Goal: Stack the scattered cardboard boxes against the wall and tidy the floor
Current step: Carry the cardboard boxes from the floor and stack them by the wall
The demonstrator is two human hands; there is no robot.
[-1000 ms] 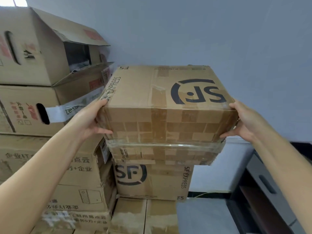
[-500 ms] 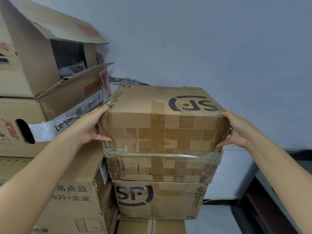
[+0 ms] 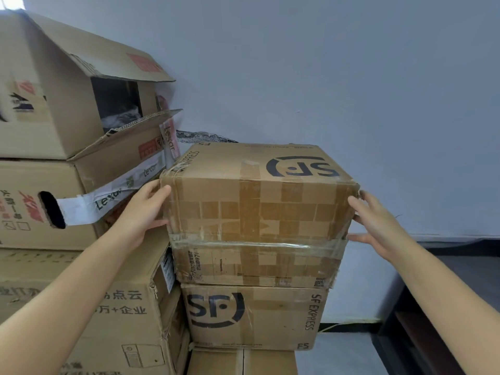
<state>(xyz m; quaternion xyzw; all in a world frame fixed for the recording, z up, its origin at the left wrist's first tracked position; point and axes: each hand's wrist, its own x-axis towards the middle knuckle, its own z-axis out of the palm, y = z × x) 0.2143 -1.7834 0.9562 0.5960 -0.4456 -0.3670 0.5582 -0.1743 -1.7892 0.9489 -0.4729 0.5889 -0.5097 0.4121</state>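
The top SF Express box (image 3: 259, 190) sits on the right-hand column of the stack, directly on a shorter taped box (image 3: 254, 263), which in turn rests on another SF Express box (image 3: 254, 315); its far edge looks close to the grey wall (image 3: 351, 77), though whether it touches cannot be told. The step in hand appears to be the seating of this box: the left hand (image 3: 143, 212) lies flat against its left side with the fingers (image 3: 159, 192) straight and the thumb on the front edge, and the right hand (image 3: 376, 223) is spread at its right corner, fingers only lightly bent, pressing or steadying the box, not gripping it. The next move, by my judgement, calls for squaring its edges with the box beneath and then letting go gently, since the column is tall and narrow. The box is brown corrugated card, worn, patched across its front with many strips of brown tape, and wrapped by a band of clear tape at the seam with the box below; the black SF logo on its top reads upside down from here. Left of it stands a taller pile of larger cartons (image 3: 81, 307), one bound with white Lexar tape (image 3: 108, 198), and an open-flapped carton (image 3: 67, 90) on top. Below and right of it, a strip of floor (image 3: 338, 355) shows beside dark furniture (image 3: 433, 334).
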